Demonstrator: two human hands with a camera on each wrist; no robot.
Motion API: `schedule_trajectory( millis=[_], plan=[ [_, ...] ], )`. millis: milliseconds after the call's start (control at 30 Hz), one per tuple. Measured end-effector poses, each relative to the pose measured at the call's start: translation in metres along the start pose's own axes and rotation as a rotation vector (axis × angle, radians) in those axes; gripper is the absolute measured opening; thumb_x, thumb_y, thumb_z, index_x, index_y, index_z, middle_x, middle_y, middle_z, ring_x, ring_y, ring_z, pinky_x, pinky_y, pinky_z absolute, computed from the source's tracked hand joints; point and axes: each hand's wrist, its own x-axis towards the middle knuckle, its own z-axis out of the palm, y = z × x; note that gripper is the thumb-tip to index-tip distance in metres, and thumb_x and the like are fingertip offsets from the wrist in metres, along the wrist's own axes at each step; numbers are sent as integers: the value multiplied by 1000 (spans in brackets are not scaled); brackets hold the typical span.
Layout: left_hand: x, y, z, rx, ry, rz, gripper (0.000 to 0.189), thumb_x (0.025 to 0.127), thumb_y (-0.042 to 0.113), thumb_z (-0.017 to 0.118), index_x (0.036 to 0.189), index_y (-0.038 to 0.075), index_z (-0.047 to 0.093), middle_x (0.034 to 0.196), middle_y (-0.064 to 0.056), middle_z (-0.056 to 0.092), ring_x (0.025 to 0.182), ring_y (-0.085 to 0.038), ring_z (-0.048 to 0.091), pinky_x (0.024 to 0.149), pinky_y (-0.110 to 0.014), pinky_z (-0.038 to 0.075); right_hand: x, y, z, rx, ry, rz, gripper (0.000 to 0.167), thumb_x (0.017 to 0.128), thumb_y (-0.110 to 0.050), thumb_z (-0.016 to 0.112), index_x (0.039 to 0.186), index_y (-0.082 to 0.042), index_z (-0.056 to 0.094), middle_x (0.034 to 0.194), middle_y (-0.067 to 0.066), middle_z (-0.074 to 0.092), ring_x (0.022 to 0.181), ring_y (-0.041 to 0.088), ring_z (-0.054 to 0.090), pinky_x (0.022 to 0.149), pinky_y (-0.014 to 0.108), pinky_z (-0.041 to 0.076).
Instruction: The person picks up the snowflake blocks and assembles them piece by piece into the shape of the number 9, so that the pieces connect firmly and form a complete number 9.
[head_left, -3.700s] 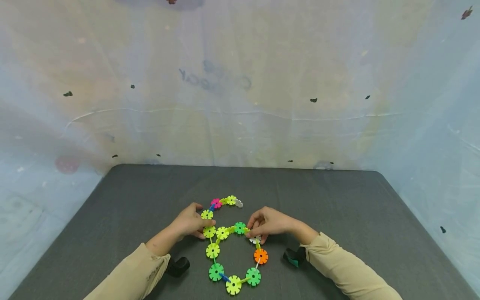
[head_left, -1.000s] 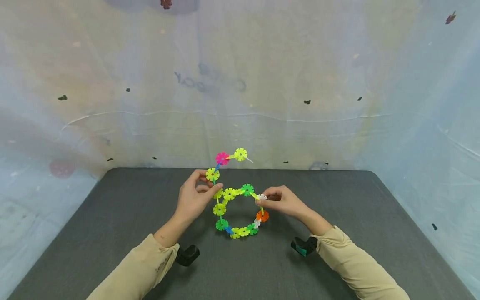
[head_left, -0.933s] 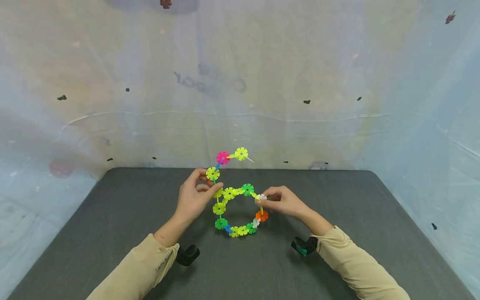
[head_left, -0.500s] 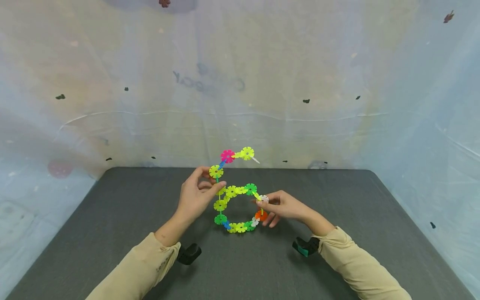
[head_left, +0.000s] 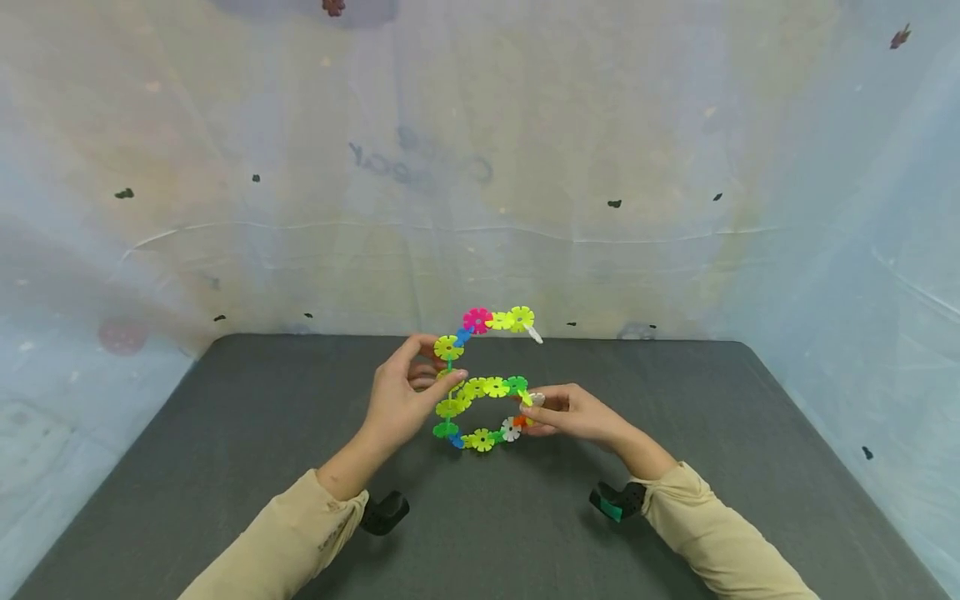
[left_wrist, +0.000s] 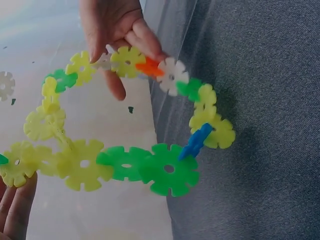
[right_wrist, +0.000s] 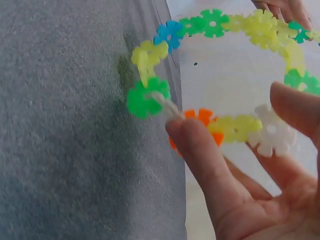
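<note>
A chain of interlocking plastic snowflake discs forms a closed ring with a tail rising from its left side, in yellow, green, white, orange, blue and pink. My left hand (head_left: 405, 396) pinches a yellow disc (left_wrist: 18, 162) on the left side, where the tail leaves the ring. From the right, my right hand (head_left: 577, 412) pinches a white disc (right_wrist: 273, 130), with one fingertip at the orange disc (right_wrist: 202, 122). Both hands hold the chain raised over the table. The tail bends right through a pink disc (head_left: 477, 321) and a yellow disc (head_left: 520, 318) to a white end disc (head_left: 533, 333).
The dark grey table (head_left: 300, 375) spreads around the hands. Behind it hangs a pale sheet (head_left: 480, 167) with small dark marks. Black wrist devices sit beneath the left (head_left: 385, 512) and right sleeve cuffs.
Earlier the chain lay on the table; both hands have lifted it. Over the last second the chain and left hand shift right, the ring looks flatter, and the tail swings right.
</note>
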Motion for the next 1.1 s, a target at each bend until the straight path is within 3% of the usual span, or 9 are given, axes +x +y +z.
schedule_trajectory(
  millis=[167,300,433,600,800,967,1100],
  plan=[
    [-1,2,3,71,21,72,42,81,16,78,117,7,58,98,-10,64,85,-20,68,78,-31,58,-2,-2,1,56,91,32,53,97,-22,55,142,4,41,131,24,56,115,30,61,98,39,49],
    [-2,3,3,109,47,142,41,80,13,78,115,6,58,99,-8,63,87,-19,67,77,-31,58,-2,-4,2,267,156,46,50,95,-10,44,140,10,39,139,28,44,119,25,59,100,34,48],
    [-3,3,3,116,61,168,38,79,11,79,111,6,59,98,-7,63,85,-18,68,76,-29,58,-1,-3,2,401,206,54,47,99,-13,35,138,11,41,140,24,44,113,18,61,99,33,49],
    [-4,1,4,115,62,186,38,78,9,79,111,6,59,98,-8,62,84,-19,69,75,-30,58,2,-5,4,462,296,111,50,101,-30,46,133,8,48,130,16,54,109,16,62,98,33,49],
    [-6,-1,6,115,60,198,38,78,7,79,111,5,59,99,-8,62,85,-20,69,75,-30,58,5,-7,6,489,375,231,59,97,-35,56,136,8,43,131,21,46,113,20,59,98,29,49],
    [-7,0,7,119,50,205,37,78,8,79,110,6,59,99,-7,62,85,-18,69,75,-30,58,3,-5,5,518,293,285,68,97,-34,57,144,7,30,140,28,37,101,11,62,86,19,53],
    [-7,1,8,119,43,217,37,78,8,79,109,7,59,99,-7,62,86,-18,69,75,-29,58,1,-4,5,569,173,296,63,101,-28,48,149,4,22,146,33,31,104,19,65,84,22,55]
  ],
)
